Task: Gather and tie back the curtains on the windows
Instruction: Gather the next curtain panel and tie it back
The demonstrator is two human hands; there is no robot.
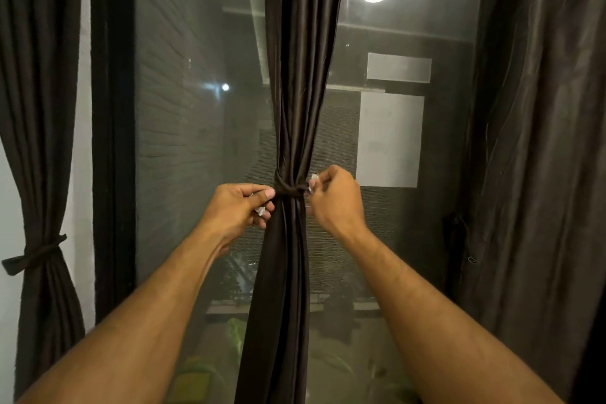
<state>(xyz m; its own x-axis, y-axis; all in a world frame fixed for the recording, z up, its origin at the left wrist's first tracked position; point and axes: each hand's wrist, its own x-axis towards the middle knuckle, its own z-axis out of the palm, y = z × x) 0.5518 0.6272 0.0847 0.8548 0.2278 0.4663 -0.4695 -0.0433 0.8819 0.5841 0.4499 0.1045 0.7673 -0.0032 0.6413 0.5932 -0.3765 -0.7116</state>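
A dark brown curtain point(296, 92) hangs gathered into a narrow bundle in front of the middle of the window. A matching tie-back band point(290, 188) is wrapped around it at its narrowest point. My left hand point(237, 210) pinches the band's left end, and a whitish tip shows between its fingers. My right hand point(337, 198) pinches the band's right end, which also has a whitish tip. Both hands sit close against the bundle, one on each side.
At the left a second curtain point(42, 108) is cinched by its own tie-back point(36, 254). A loose curtain point(537, 141) hangs at the right. The window glass point(196, 141) with its black frame point(113, 141) reflects room lights.
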